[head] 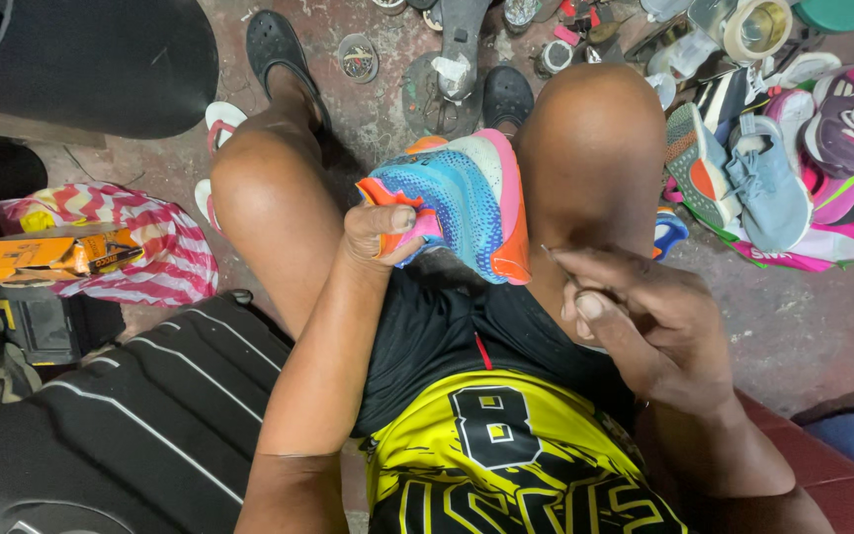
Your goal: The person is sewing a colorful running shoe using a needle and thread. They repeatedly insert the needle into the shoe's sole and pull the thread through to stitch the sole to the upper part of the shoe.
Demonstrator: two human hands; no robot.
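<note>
Multicoloured blue-and-orange sneaker point(467, 203) sits wedged between the person's knees, sole edge turned toward the right knee. Left hand point(380, 235) is closed on the shoe's heel end, thumb pressed over the orange fabric. Right hand point(635, 316), just beside the shoe, pinches a thin needle point(557, 255) between fingertips. Beyond the right hand lies a pile of shoes point(783, 158); beyond the left, a striped bag point(165, 252)

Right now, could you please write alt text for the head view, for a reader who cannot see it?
A seated person's left hand pinches a blue, orange and pink sneaker held between the knees, while the right hand holds a thin needle in a fingertip grip beside it. A pile of shoes lies on the concrete floor.
</note>
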